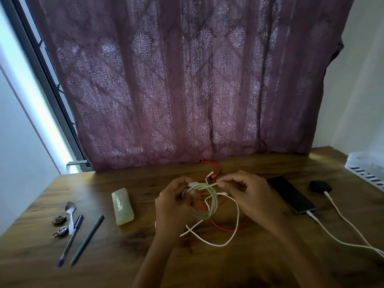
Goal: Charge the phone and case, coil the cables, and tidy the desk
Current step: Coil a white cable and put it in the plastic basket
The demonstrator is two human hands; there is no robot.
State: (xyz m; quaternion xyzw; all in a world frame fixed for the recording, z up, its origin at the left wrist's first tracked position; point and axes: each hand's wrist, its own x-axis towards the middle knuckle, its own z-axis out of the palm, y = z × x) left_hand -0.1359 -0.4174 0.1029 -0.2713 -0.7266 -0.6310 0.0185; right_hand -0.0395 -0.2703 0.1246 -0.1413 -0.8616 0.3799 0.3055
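Over the middle of the wooden desk [124,256] my left hand [172,202] holds a coiled greyish-white cable [207,208]. My right hand [247,194] pinches that cable's end at the top of the coil. A loose white cable [234,231] and an orange cable [217,171] lie under and behind the coil. To the right, a black phone [291,194] lies flat with a white cable [324,227] plugged into its near end. A small black case [320,186] beside it has another white cable [342,213] plugged in.
At the left lie a translucent yellowish case [122,206], a dark green pen [87,240], a blue pen [70,240], a spoon [70,213] and small metal keyring items [59,225]. A white slotted tray [365,169] sits at the right edge. A purple curtain [187,80] hangs behind.
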